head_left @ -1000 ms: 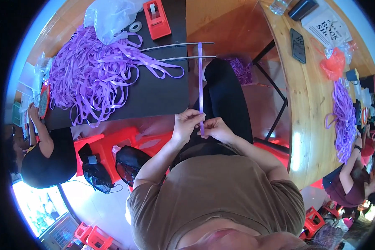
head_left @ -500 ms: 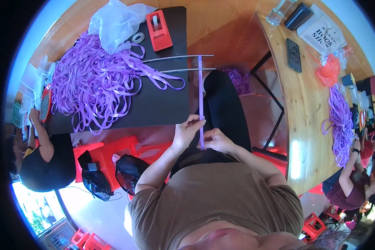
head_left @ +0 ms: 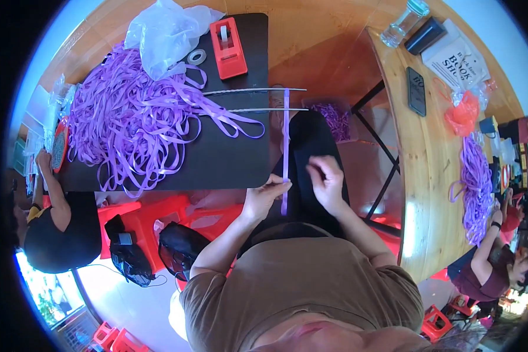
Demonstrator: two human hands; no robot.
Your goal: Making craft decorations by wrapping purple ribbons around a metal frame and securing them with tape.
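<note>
A narrow purple ribbon [head_left: 286,138] hangs across the tips of two thin twisted metal rods [head_left: 258,110] that stick out past the right edge of the dark table. My left hand [head_left: 265,198] pinches the lower part of this ribbon between thumb and fingers, and a short tail dangles below the grip. Apart from the ribbon, my right hand [head_left: 328,185] is raised over my leg with its fingers curled in; I see nothing in it. A big tangled heap of purple ribbon [head_left: 129,117] covers much of the table, some strands lying against the rods.
A red tape dispenser [head_left: 229,50], a tape roll [head_left: 196,57] and a clear plastic bag [head_left: 164,38] lie on the dark table [head_left: 217,167]. At right, a wooden table [head_left: 419,170] carries a phone [head_left: 416,91] and more ribbon [head_left: 476,182]. A bin with purple scraps [head_left: 337,123] stands between. Other people sit at both sides.
My right hand has let go of the ribbon's lower end and moved up and to the right. My left hand keeps its pinch. The whole view has shifted slightly.
</note>
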